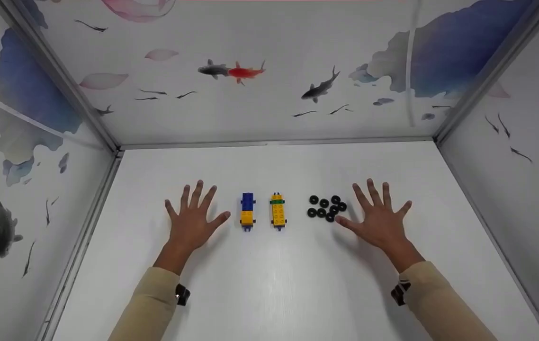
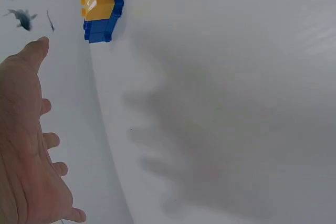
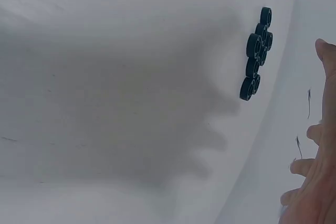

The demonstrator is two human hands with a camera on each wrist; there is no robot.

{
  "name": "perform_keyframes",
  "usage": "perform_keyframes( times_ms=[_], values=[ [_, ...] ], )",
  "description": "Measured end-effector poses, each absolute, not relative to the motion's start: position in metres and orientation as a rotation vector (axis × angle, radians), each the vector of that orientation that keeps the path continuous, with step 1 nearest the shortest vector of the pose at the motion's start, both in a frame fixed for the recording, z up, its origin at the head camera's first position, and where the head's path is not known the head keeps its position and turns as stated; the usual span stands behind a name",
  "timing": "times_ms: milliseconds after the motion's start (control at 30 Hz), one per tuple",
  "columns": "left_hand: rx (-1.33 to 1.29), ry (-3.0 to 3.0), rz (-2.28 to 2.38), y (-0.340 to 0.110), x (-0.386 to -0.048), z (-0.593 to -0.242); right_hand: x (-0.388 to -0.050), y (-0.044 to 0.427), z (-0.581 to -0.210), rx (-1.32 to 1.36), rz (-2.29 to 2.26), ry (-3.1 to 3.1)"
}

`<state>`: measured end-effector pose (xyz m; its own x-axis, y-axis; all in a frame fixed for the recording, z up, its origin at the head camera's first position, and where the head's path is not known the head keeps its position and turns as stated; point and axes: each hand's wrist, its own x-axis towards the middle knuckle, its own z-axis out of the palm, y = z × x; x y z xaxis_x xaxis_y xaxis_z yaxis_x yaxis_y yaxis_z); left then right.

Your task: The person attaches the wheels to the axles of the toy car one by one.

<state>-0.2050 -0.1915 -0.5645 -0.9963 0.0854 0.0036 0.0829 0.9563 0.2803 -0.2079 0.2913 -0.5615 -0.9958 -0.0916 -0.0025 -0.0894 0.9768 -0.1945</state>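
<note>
My left hand (image 1: 191, 222) is spread with straight fingers, held above the table left of a blue and yellow toy-brick car body (image 1: 247, 210). Beside that body stands a second one, mostly yellow with a green strip (image 1: 278, 211). Further right lies a cluster of several black toy wheels (image 1: 324, 203). Spread in the same way, my right hand (image 1: 381, 222) is just right of the wheels, its thumb near the closest ones. Both hands are empty. The left wrist view shows the blue and yellow body (image 2: 100, 9) beyond the thumb; the right wrist view shows the wheels (image 3: 253, 51).
A white tabletop (image 1: 269, 284) lies under everything. White panels printed with fish and petals enclose it at the back (image 1: 269, 104), left (image 1: 61, 189) and right (image 1: 511, 189). Dark wrist cameras (image 1: 183, 294) sit at both sleeve cuffs.
</note>
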Motion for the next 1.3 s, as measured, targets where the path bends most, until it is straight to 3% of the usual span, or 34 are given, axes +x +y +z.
perform_keyframes(
  times_ms=[467, 1300],
  values=[
    [0.282, 2.984, 0.557, -0.163, -0.213, -0.583, -0.209, 0.269, -0.571, -0.186, -0.316, 3.107],
    [0.31, 2.881, 0.703, -0.136, -0.235, -0.596, -0.207, 0.228, -0.587, -0.359, -0.333, 3.057]
  ],
)
